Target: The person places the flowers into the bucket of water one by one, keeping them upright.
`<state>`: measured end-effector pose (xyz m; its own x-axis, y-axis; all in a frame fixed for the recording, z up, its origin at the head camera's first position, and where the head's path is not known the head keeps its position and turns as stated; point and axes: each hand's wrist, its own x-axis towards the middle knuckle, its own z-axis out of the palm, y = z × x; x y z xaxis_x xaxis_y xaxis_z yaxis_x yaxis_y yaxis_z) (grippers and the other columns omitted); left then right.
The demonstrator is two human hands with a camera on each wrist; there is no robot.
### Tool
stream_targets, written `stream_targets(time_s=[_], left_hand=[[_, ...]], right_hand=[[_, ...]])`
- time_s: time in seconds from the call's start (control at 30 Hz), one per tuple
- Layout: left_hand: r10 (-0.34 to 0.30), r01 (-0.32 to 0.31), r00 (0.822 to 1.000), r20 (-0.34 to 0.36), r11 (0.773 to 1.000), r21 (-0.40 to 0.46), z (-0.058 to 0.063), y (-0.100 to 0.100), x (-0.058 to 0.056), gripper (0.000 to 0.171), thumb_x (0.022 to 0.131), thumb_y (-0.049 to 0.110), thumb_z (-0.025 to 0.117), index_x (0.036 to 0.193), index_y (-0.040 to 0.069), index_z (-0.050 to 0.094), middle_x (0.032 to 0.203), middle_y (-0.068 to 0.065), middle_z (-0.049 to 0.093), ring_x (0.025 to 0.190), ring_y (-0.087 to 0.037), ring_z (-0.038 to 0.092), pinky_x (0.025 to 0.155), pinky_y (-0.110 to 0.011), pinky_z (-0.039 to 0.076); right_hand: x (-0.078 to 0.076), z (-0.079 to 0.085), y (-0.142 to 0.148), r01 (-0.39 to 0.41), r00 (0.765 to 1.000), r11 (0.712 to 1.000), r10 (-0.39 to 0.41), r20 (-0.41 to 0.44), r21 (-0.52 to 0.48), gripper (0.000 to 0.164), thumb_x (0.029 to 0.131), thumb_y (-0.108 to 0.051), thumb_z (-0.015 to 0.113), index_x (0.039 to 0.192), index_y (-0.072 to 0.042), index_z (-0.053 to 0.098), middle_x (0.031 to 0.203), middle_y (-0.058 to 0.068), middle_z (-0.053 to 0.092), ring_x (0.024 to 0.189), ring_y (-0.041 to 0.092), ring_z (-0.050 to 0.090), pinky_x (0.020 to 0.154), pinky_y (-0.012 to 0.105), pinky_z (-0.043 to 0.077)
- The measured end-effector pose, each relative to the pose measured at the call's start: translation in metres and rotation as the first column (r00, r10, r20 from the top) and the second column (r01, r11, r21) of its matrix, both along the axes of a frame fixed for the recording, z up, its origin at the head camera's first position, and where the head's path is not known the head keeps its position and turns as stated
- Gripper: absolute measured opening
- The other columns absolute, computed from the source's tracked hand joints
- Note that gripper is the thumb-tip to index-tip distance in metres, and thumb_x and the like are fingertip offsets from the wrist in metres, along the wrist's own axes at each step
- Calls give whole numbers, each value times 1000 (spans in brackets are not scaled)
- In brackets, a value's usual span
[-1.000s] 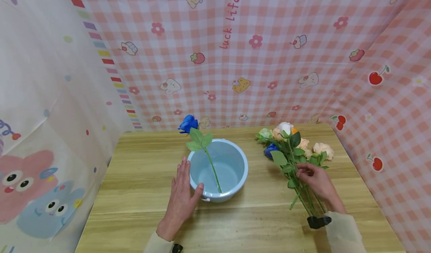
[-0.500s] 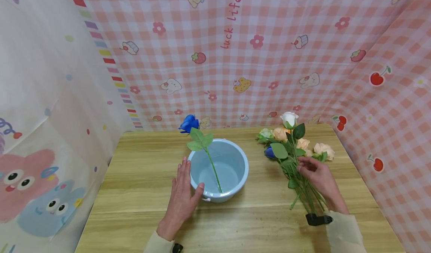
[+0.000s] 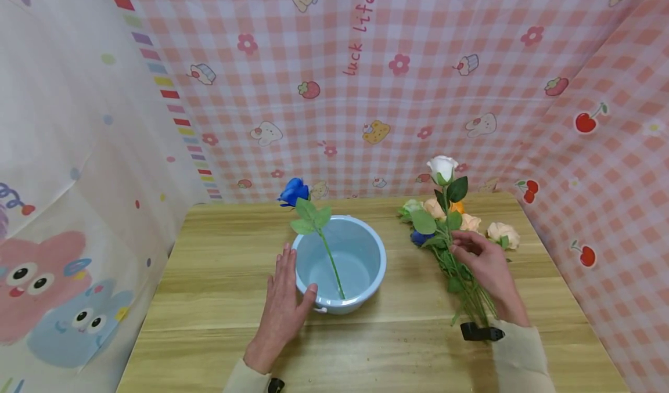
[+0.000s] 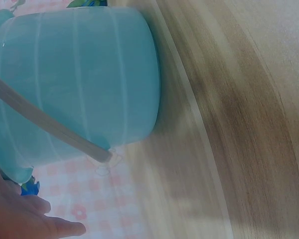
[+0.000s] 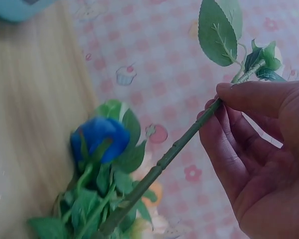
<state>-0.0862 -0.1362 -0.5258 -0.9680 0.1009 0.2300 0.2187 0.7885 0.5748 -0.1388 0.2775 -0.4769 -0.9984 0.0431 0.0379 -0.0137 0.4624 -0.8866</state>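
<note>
My right hand [image 3: 483, 265] pinches the green stem [image 5: 174, 152] of a white rose [image 3: 442, 169] between thumb and fingers. The rose's head stands above the other flowers, at the back of the table. Under it lies a bunch of artificial flowers, among them a blue rose [image 5: 100, 139] and peach ones [image 3: 503, 235]. My left hand [image 3: 282, 309] rests with straight fingers against the near left side of a light blue bucket [image 3: 380, 265]. One blue rose [image 3: 294, 192] leans inside the bucket, its head sticking out over the far left rim.
The wooden table [image 3: 209, 300] carries the bucket at its middle and the bunch at right. A checked pink cloth [image 3: 334, 50] hangs behind and on the right, a white printed cloth [image 3: 78, 149] on the left. The bucket's handle [image 4: 50, 122] hangs down its side.
My right hand has lifted the white rose up and slightly left, drawing it out from the bunch. My left hand, the bucket and its blue rose have stayed in place.
</note>
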Motion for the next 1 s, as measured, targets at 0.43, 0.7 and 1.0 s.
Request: stream_targets(time_s=[0.43,0.7,1.0], left_hand=[[2,-2,1000,14,1000,2,1,0,0,84,104,50,49,166,6,14,175,-8,4,157,-41,12,115,-75,22],[8,-8,1000,13,1000,-3,0,0,-1,83,105,51,48,166,7,13,175,-8,5,156,-45,15,115,-75,22],[4,-4,1000,0,1000,14,0,1,0,84,104,49,51,166,5,15,174,-9,6,157,-42,13,114,-76,23]], right_hand=[[-3,23,-35,32,997,996,-39,-72,-87,39,98,-21,73,132,-2,67,112,8,69,98,2,63,79,14,53],[-4,41,-59,21,982,986,-51,-181,-168,34,97,-15,74,127,1,69,104,-4,70,97,6,65,81,15,54],[-6,51,-83,-30,963,974,-32,-268,-225,28,96,-8,73,122,3,71,102,0,71,94,9,67,77,18,54]])
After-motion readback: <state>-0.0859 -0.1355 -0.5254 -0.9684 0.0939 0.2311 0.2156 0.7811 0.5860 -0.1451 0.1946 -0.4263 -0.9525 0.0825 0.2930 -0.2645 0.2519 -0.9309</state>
